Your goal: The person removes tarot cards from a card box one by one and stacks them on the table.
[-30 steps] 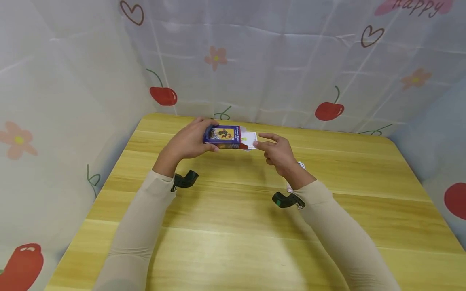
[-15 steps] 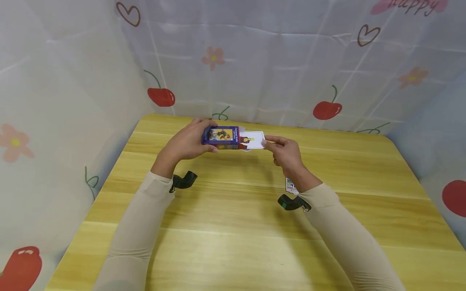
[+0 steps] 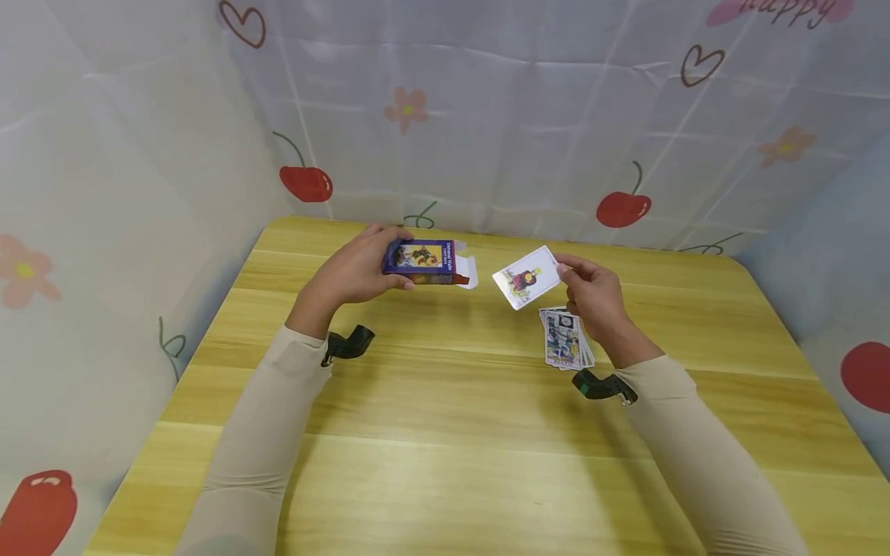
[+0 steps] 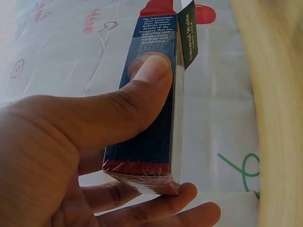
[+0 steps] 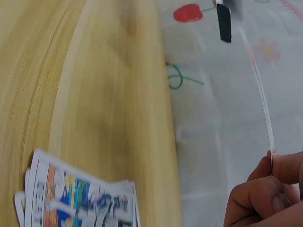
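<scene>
My left hand (image 3: pixel 361 265) grips a dark blue tarot card box (image 3: pixel 420 257) by its closed end, thumb along the narrow side. The box's opened end, with a white flap (image 3: pixel 467 272) sticking out, points right. Between thumb and fingers of my right hand (image 3: pixel 596 297) is a tarot card (image 3: pixel 528 276), pinched at its right edge and tilted, apart from the box. The right wrist view shows this card (image 5: pixel 260 90) edge-on. Below the right hand, a loose stack of tarot cards (image 3: pixel 565 340) lies face up on the table, slightly fanned.
The wooden table (image 3: pixel 445 463) ends at the back against a white curtain (image 3: pixel 514 139) printed with cherries, flowers and hearts. Curtain also hangs at both sides. A black wrist camera mount (image 3: pixel 348 344) sits at the left cuff, another mount (image 3: pixel 603 386) at the right.
The right hand has drawn the card fully out of the box and moved it right, tilting it. The card stack has come into fuller view. The left hand keeps the box nearly still.
</scene>
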`<state>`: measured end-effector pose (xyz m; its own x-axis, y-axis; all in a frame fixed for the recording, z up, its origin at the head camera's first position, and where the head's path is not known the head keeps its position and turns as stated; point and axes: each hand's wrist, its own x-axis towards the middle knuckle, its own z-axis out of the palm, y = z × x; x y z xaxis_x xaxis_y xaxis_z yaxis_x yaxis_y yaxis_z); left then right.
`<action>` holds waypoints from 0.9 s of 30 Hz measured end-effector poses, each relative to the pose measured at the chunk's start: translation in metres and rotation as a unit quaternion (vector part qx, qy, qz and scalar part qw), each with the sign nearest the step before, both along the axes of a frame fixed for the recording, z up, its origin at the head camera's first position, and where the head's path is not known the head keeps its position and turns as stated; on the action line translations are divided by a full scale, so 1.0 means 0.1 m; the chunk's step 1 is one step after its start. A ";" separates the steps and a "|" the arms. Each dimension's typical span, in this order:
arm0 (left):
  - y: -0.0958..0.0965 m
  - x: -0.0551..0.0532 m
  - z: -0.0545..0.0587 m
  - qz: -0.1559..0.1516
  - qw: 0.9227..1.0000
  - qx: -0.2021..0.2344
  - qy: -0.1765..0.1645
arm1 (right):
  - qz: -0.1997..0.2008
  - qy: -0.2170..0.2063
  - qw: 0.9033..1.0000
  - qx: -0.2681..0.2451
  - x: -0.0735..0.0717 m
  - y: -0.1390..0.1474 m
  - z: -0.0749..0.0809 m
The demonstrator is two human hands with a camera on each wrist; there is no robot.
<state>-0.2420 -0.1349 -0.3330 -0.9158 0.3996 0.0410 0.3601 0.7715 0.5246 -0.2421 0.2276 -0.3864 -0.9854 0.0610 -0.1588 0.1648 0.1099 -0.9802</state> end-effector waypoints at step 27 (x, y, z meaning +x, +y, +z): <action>-0.04 0.01 0.00 -0.011 1.000 0.018 -0.007 | 0.107 0.013 0.920 0.377 0.05 0.29 -0.39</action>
<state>-0.2408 -0.1393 -0.3333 -0.9077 0.4175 0.0419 0.3681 0.7444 0.5572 -0.2374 0.2565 -0.4258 -0.9905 -0.0513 -0.1278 0.0386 0.7873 -0.6154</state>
